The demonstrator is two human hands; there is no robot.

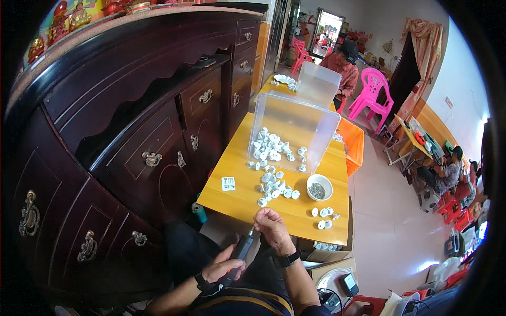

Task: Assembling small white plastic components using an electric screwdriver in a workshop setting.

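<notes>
My left hand [220, 269] is wrapped round a dark pen-shaped electric screwdriver [242, 247], its tip pointing up and away from me. At that tip, the fingers of my right hand [272, 227] are pinched together; whatever they hold is too small to make out. Both hands are just off the near edge of the yellow table [232, 203]. On it lies a loose pile of white round knob-like parts [272, 184]. More of these parts spill from a clear plastic bin [311, 129] tipped on its side. A white bowl [319, 187] with small metal pieces stands to the right.
Dark wooden cabinets [142, 131] line the left side. An orange crate [352, 142] stands beyond the table's right edge, and an open carton [327, 254] sits below its near corner. A person [342, 68] sits at the far end, near a pink chair [373, 95].
</notes>
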